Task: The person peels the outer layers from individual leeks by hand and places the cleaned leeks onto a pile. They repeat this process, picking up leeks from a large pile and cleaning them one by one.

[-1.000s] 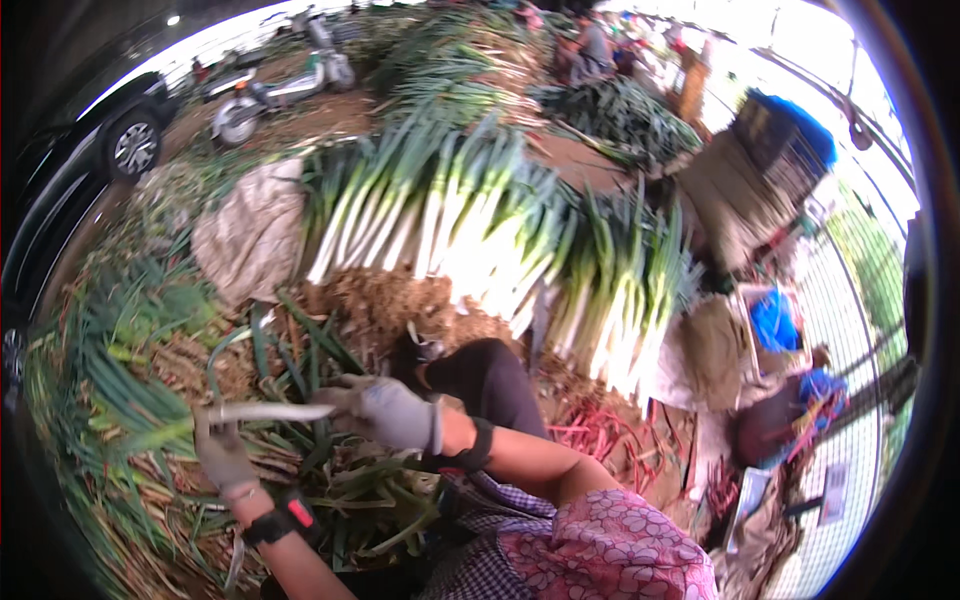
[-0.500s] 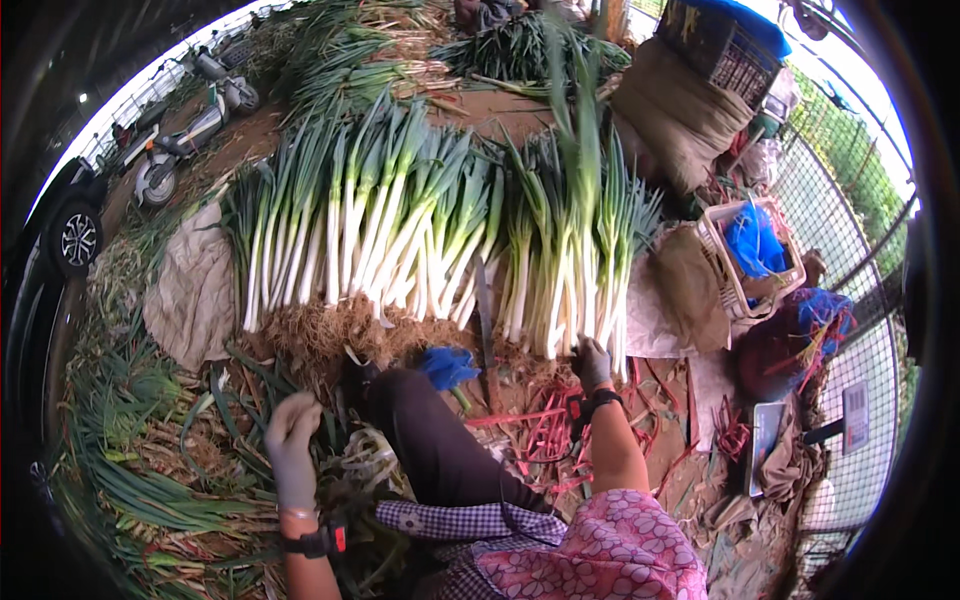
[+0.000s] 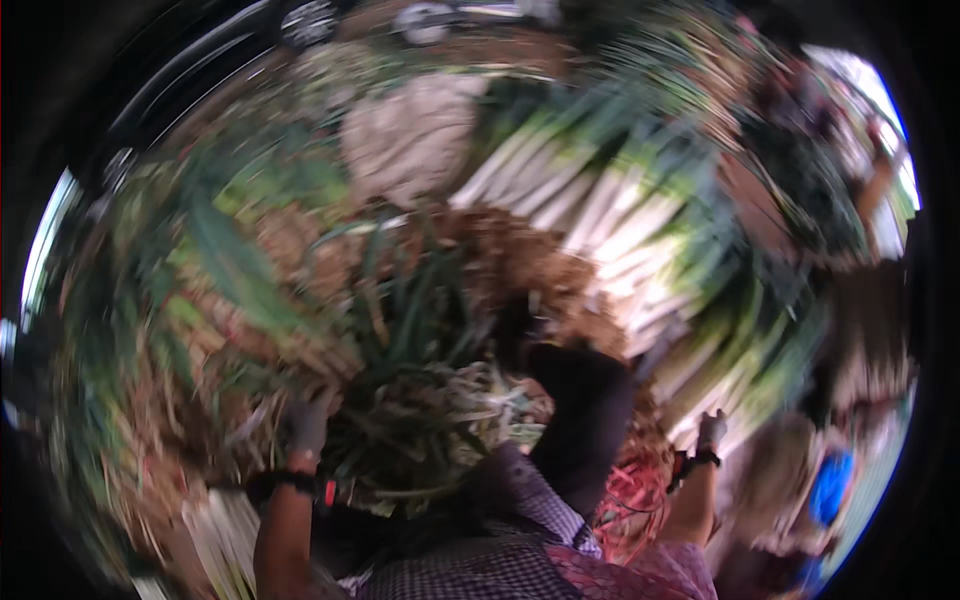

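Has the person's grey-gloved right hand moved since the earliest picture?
Yes, rightward: judged against the tangled red strips on the ground, the grey-gloved right hand was to their left and is now to their upper right.

We are facing white-stalked leeks lying side by side, blurred, green tops pointing away, brown roots nearest us.

From where I stand, a dark vehicle with a pale, blurred wheel sits far ahead of the left hand. Brown earth floor shows ahead of the right hand, with bright daylight farther beyond. Another strip of light curves well out to the left hand's left.
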`<control>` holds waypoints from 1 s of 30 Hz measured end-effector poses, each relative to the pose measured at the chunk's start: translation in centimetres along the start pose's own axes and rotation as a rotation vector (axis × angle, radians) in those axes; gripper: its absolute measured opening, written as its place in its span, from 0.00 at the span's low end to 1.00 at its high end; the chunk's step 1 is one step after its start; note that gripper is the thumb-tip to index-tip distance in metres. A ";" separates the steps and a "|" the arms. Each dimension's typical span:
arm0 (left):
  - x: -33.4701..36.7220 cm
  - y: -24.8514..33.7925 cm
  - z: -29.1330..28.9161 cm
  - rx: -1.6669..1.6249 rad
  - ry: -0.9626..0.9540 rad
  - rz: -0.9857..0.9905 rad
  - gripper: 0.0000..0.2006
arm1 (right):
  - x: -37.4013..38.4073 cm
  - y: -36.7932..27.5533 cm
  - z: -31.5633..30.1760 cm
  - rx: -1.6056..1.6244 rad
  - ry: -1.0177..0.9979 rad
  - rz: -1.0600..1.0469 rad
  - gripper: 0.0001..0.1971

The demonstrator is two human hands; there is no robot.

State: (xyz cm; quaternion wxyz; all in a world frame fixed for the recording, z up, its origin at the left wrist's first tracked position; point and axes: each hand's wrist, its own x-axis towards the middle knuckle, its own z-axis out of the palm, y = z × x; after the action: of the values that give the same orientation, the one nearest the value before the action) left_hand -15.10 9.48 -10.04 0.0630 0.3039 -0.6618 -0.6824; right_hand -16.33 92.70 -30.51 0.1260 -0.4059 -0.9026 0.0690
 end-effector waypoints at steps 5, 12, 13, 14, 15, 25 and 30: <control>0.3 -0.2 -7.4 -0.196 0.239 -0.060 0.11 | -2.5 -36.3 -13.3 0.934 -0.423 -0.799 0.16; -0.7 0.6 -12.2 -0.772 0.234 0.027 0.12 | -34.9 -65.5 -9.6 0.710 -0.455 -1.866 0.14; -1.9 1.5 -12.7 -0.772 0.277 0.017 0.12 | -41.5 -66.2 -7.2 0.637 -0.790 -1.735 0.14; -2.5 2.3 -12.9 -0.771 0.291 0.041 0.13 | -46.2 -66.7 -6.3 0.469 -1.082 -1.636 0.14; -2.0 3.5 -11.9 -0.779 0.251 0.067 0.14 | -48.3 -65.7 1.1 0.670 -1.344 -1.301 0.14; -7.0 5.4 -15.7 -0.840 0.350 0.046 0.16 | -61.3 -65.9 6.8 0.099 -0.727 -1.249 0.38; -7.3 5.1 -16.0 -0.867 0.318 0.049 0.16 | -59.7 -66.5 8.3 0.048 -0.779 -1.237 0.41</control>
State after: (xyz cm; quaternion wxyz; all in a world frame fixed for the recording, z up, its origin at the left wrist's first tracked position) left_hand -2.81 -1.39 -1.86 0.3011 0.3344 -0.3043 -0.8396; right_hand -28.10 3.75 -33.61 -0.1793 0.2349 -0.9443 0.1446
